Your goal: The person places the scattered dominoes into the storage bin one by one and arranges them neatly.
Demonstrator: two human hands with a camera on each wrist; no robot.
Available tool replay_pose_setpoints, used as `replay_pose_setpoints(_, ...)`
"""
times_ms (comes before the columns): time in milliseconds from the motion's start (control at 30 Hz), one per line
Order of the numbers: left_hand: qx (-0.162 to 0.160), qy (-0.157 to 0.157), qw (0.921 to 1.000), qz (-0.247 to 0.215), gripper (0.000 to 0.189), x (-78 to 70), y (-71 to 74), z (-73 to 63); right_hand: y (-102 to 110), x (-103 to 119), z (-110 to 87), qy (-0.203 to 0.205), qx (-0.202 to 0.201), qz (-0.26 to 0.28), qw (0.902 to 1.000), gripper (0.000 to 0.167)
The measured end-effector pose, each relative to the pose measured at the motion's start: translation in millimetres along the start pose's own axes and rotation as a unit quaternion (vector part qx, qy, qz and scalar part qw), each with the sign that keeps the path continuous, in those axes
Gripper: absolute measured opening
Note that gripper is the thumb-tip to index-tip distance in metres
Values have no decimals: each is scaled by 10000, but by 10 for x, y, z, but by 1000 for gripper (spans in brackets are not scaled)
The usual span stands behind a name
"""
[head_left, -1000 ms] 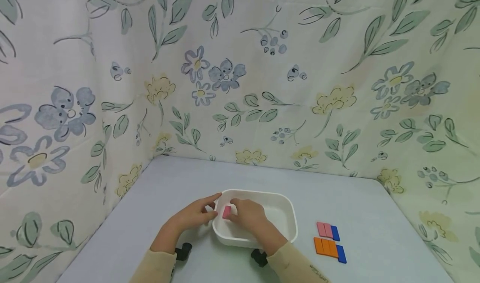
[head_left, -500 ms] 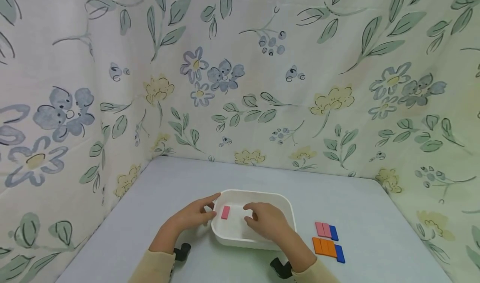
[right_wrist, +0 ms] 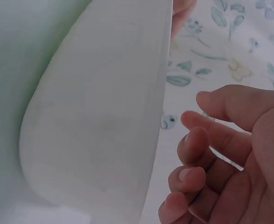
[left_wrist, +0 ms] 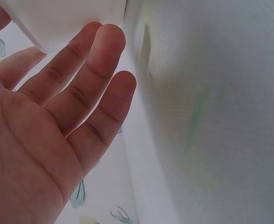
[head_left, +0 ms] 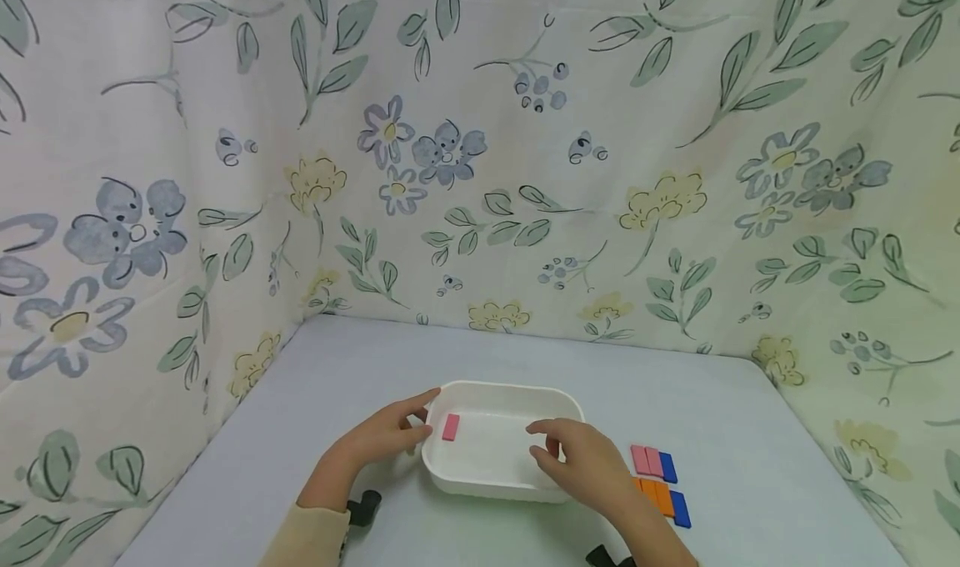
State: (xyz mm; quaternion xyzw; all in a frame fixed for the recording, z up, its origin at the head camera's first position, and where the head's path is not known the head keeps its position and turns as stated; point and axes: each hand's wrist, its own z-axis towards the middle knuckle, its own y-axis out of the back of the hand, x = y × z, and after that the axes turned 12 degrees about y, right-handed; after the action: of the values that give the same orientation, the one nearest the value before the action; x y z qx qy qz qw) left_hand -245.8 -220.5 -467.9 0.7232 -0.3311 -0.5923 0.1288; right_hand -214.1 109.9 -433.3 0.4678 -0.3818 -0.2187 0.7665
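A white rectangular tub (head_left: 498, 490) stands on the table in the head view, with one small pink tile (head_left: 451, 427) lying flat inside near its left end. My left hand (head_left: 382, 430) rests at the tub's left end, thumb and index fingertip right at the rim. In the left wrist view its other fingers (left_wrist: 106, 51) are extended beside the tub wall. Over the tub's right end hovers my right hand (head_left: 588, 463), holding nothing. The right wrist view shows its fingers (right_wrist: 193, 144) loosely bent, apart from the tub's outer wall (right_wrist: 95, 116).
Right of the tub lie two pink tiles (head_left: 647, 460) beside a blue tile (head_left: 668, 468). Nearer the front is a row of orange tiles (head_left: 660, 498), partly behind my right hand, ending in another blue tile (head_left: 680, 509). Floral cloth (head_left: 510, 242) hangs behind the pale table (head_left: 360, 350).
My right hand has let go of the pink tile and moved right, from the tub's left end to its right end. The tile stays in the tub; my left hand keeps its place.
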Motion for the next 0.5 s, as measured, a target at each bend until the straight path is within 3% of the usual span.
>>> replay_pose_setpoints(267,37,-64,10000,-5,63,3,4,4,168,-212,-235,-39,-289,268,9992,26)
replay_pose_setpoints(500,96,-13,9999,-75,63,20,5,3,277,-527,-390,-631,-287,291,9972,42)
